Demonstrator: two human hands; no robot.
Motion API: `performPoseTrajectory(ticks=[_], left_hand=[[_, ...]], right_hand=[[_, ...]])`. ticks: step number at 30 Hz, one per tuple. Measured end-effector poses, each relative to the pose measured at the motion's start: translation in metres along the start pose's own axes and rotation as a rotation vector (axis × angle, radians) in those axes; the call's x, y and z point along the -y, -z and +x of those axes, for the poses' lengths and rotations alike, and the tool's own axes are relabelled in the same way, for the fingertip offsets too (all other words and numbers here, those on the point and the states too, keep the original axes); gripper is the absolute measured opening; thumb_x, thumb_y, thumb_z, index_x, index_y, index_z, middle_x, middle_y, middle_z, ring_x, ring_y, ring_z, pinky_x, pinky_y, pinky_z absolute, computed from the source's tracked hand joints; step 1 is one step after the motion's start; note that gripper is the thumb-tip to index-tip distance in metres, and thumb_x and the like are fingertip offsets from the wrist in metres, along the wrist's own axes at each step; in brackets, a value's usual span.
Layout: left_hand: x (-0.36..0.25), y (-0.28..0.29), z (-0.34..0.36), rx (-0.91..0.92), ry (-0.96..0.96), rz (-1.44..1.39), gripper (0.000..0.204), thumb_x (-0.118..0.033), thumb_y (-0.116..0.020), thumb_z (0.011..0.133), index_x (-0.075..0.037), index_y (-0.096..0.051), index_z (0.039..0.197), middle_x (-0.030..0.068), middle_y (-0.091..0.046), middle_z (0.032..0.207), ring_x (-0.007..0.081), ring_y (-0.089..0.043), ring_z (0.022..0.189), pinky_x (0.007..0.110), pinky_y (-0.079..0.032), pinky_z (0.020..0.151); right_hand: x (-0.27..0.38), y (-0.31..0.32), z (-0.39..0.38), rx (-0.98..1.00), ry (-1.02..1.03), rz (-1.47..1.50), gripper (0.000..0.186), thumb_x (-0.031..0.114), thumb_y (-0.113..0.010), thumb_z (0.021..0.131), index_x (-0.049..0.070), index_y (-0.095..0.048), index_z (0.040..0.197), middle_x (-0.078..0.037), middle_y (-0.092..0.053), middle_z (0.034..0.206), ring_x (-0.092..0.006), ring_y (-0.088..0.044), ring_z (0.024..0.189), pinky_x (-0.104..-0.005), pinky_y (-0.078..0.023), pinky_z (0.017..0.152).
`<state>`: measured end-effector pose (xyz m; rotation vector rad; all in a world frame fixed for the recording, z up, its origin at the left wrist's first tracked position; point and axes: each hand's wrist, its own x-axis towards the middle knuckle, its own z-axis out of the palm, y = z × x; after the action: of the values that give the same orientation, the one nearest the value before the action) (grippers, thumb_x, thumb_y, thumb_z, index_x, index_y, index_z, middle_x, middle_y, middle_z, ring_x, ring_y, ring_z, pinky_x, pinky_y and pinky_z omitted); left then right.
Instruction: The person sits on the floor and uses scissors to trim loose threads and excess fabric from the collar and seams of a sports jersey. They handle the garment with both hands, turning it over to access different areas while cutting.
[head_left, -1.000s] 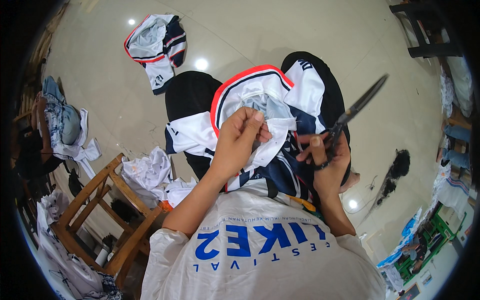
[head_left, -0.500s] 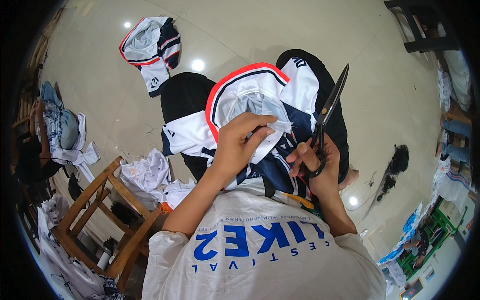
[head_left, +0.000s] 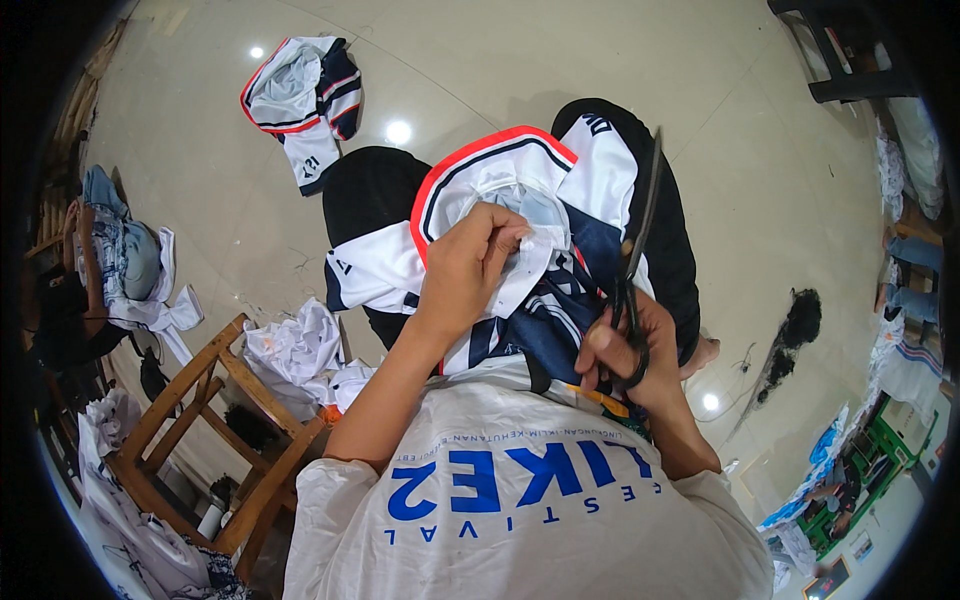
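Observation:
Across my lap lies a jersey (head_left: 540, 165), white and navy with a red-edged hem curving over my knees. My left hand (head_left: 468, 262) pinches the white cloth near the jersey's opening, fingers closed on its edge. In my right hand (head_left: 640, 345) is a pair of scissors (head_left: 646, 205) with dark handles, the fingers wrapped through the loops. Their blades point away from me, look closed, and stand above the jersey's right side, apart from the pinched cloth.
A second, similar jersey (head_left: 295, 100) lies on the tiled floor ahead to the left. White cloth (head_left: 295, 350) is heaped beside a wooden stool frame (head_left: 200, 430) at left. Dark thread scraps (head_left: 795, 330) lie on the floor at right. Another person (head_left: 75, 290) sits far left.
My left hand has drawn slightly left and the pinched cloth has shifted with it. The scissors have turned more upright, their tips swinging left, and my right hand has dropped slightly.

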<state>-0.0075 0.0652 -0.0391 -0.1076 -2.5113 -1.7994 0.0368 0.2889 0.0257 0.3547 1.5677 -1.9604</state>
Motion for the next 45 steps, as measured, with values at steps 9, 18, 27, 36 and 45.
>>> performPoseTrajectory(ticks=[9, 18, 27, 36, 45], left_hand=[[-0.001, 0.008, 0.016, 0.055, 0.209, -0.170, 0.011, -0.010, -0.060, 0.105, 0.001, -0.060, 0.102, 0.0049, -0.063, 0.074, 0.0101, -0.061, 0.066, 0.025, -0.050, 0.063], [0.001, 0.004, 0.011, 0.042, 0.241, -0.201, 0.015, -0.014, -0.059, 0.106, 0.001, -0.060, 0.103, 0.0050, -0.063, 0.076, 0.0099, -0.060, 0.069, 0.025, -0.050, 0.067], [0.004, 0.007, 0.011, 0.096, 0.254, -0.218, 0.018, -0.016, -0.057, 0.108, 0.002, -0.060, 0.103, 0.0046, -0.062, 0.079, 0.0095, -0.059, 0.071, 0.025, -0.051, 0.069], [0.020, 0.009, 0.008, 0.189, 0.422, -0.565, 0.025, -0.022, -0.052, 0.111, 0.002, -0.059, 0.107, 0.0018, -0.061, 0.094, 0.0070, -0.059, 0.085, 0.024, -0.054, 0.082], [0.019, 0.009, 0.007, 0.169, 0.490, -0.591, 0.028, -0.026, -0.052, 0.111, 0.001, -0.059, 0.109, 0.0023, -0.060, 0.096, 0.0071, -0.061, 0.088, 0.024, -0.056, 0.085]], right_hand=[[0.016, 0.032, -0.023, 0.422, -0.223, -0.032, 0.051, 0.050, -0.072, 0.095, 0.003, -0.052, 0.087, -0.008, -0.062, 0.062, -0.0127, -0.063, 0.049, -0.0245, -0.049, 0.044], [0.020, 0.030, -0.021, 0.333, -0.485, -0.044, 0.052, 0.054, -0.070, 0.095, 0.004, -0.057, 0.089, -0.008, -0.064, 0.060, -0.0113, -0.061, 0.043, -0.0216, -0.045, 0.038], [0.020, 0.028, -0.020, 0.292, -0.512, -0.091, 0.041, 0.044, -0.072, 0.097, 0.005, -0.059, 0.090, -0.006, -0.063, 0.058, -0.0111, -0.059, 0.040, -0.0214, -0.045, 0.038], [0.020, 0.026, -0.017, 0.303, -0.523, -0.132, 0.036, 0.036, -0.072, 0.097, 0.004, -0.060, 0.088, -0.006, -0.063, 0.056, -0.0120, -0.058, 0.040, -0.0229, -0.043, 0.037], [0.021, 0.024, -0.013, 0.345, -0.551, -0.142, 0.041, 0.041, -0.071, 0.097, 0.003, -0.059, 0.087, -0.008, -0.062, 0.056, -0.0127, -0.059, 0.041, -0.0242, -0.045, 0.039]])
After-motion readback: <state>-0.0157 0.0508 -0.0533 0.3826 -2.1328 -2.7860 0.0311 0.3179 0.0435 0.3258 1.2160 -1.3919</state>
